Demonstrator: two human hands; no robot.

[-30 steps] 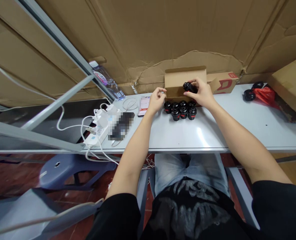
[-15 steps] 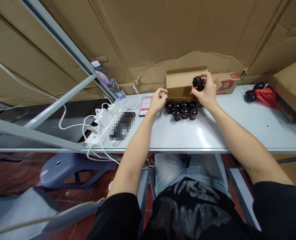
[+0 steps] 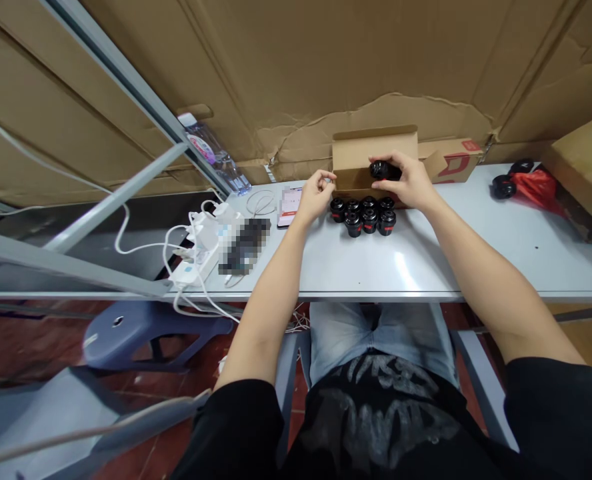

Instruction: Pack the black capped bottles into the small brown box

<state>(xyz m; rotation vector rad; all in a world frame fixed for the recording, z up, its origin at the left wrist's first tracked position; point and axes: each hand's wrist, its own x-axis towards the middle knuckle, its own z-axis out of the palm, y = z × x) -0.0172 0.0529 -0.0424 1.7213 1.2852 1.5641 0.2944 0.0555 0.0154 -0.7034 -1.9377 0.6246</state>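
Observation:
My right hand [image 3: 410, 180] is closed round a small black bottle-like container [image 3: 379, 169] with a red mark, held tilted on its side over the open cardboard box [image 3: 373, 145]. My left hand [image 3: 317, 195] is at the box's left end, its fingertips pinched at the edge of the wall. In front of the box several matching black containers [image 3: 369, 220] stand upright in a close group on the white table [image 3: 356, 267]. My right hand partly covers the box's right end and the held container's far side.
A phone [image 3: 289, 205] lies left of my left hand, near a white power strip [image 3: 199, 263] with tangled cables. A water bottle [image 3: 219, 157] leans at the back left. Right of the box are another printed carton [image 3: 456, 160], a red plastic bag [image 3: 539, 189] and a large brown box [image 3: 586, 167].
My right hand has moved left with the black container, which has turned from near upright onto its side over the box. My left hand has stayed at the box's left edge.

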